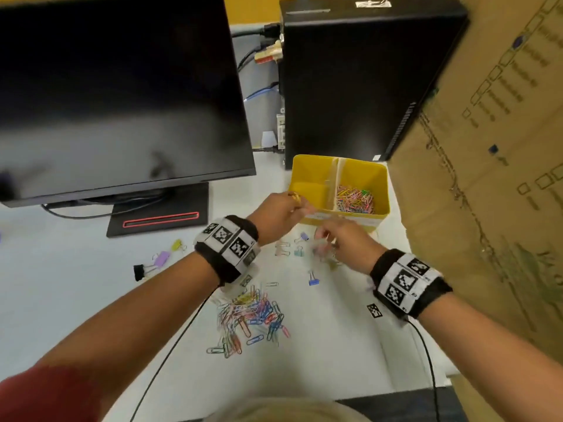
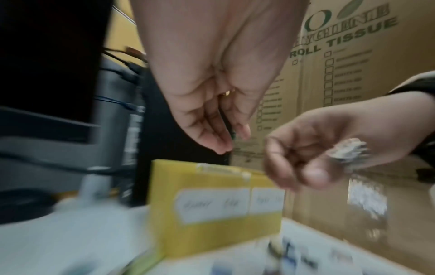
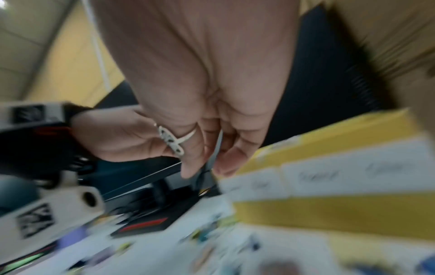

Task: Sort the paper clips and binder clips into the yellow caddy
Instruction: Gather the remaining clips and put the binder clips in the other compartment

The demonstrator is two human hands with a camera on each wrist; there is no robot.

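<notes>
**Both hands at the front wall of the yellow caddy**

Nearest the bottom of the head view we see a loose heap of coloured paper clips (image 1: pixel 249 318) on the white desk (image 1: pixel 76 284), below centre. A little higher, a blue binder clip (image 1: pixel 312 280) lies alone, and more binder clips (image 1: pixel 291 248) are scattered just under the hands; a black one (image 1: pixel 139 272), a purple one (image 1: pixel 161 257) and a yellow one (image 1: pixel 177 245) lie well apart at left of centre.

Above these, our left hand (image 1: pixel 278 216) reaches the near left corner of the yellow caddy (image 1: pixel 382 190). In the left wrist view its fingers (image 2: pixel 207 128) point downward, close together and only lightly bent, above the caddy's rim; we cannot tell whether they hold anything. Our right hand (image 1: pixel 342 242) is just beside the caddy's front wall, fingers curled inward; blur hides whether a clip sits between them.

The caddy stands right of centre, split into two compartments. The right one holds a pile of small paper clips (image 1: pixel 355 199); the left one shows bare yellow floor. Two white labels (image 2: pixel 213 204) are stuck on its front wall, the writing unreadable.

Farther back, a dark monitor (image 1: pixel 122 86) fills the upper left, a black computer tower (image 1: pixel 350 80) stands behind the caddy, and a cardboard box (image 1: pixel 487 178) takes the right edge.
</notes>
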